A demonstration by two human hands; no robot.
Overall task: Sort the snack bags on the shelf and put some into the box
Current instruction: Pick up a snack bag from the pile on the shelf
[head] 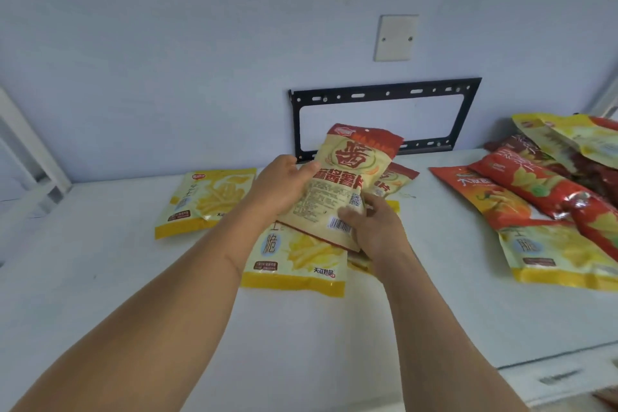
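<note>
While both our left hand (284, 184) and right hand (371, 231) grip the cream snack bag (347, 184) above the yellow bag (297, 261), we're mid-sort; next it needs its matching pile.

A pale wall (167, 43) fills the far side. A blank white cover plate (396, 37) with two screws sits on it, right of centre. Below the plate hangs a black metal mounting bracket (384, 97), a slotted rectangular frame.

pile of bags (565, 184): cut off by right edge
second cream bag (398, 179): mostly hidden behind held cream bag (347, 184)
drawer label (556, 378): blurred, unreadable
</note>
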